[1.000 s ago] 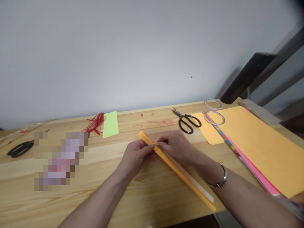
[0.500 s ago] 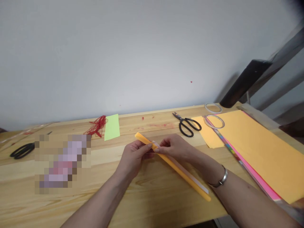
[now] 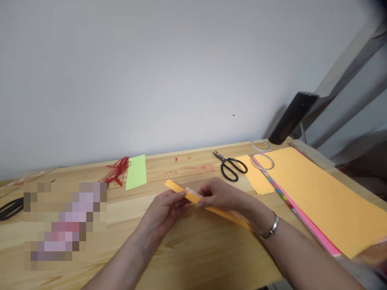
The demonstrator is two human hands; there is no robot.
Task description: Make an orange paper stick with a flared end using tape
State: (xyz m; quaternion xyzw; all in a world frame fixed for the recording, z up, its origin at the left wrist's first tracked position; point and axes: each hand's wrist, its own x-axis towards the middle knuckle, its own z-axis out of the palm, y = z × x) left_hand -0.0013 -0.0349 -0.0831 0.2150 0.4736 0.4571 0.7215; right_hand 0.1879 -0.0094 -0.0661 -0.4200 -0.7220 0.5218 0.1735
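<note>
Between my hands, above the wooden table, is a long folded strip of orange paper (image 3: pixel 192 196) with a whitish strip along its upper edge. My left hand (image 3: pixel 165 208) pinches it near its far left end, thumb on top. Farther along, my right hand (image 3: pixel 216 194) is closed on the strip with thumb and fingers, and a metal bracelet (image 3: pixel 273 225) is on that wrist. The strip's lower right end passes behind my right forearm. Beyond my right hand lie black-handled scissors (image 3: pixel 230 165).
Orange sheets (image 3: pixel 320 193) over pink ones lie at right, with two tape rolls (image 3: pixel 262 161) near their far edge. A black cylinder (image 3: pixel 292 119) leans at the back right. Red strings (image 3: pixel 117 171) and green paper (image 3: pixel 136 172) are at back left. A second pair of scissors (image 3: pixel 12 208) lies beside a blurred patch.
My right hand has moved slightly along the strip, away from my left thumb. The strip now lies flatter, its lower end behind my forearm. The whole view has shifted a little.
</note>
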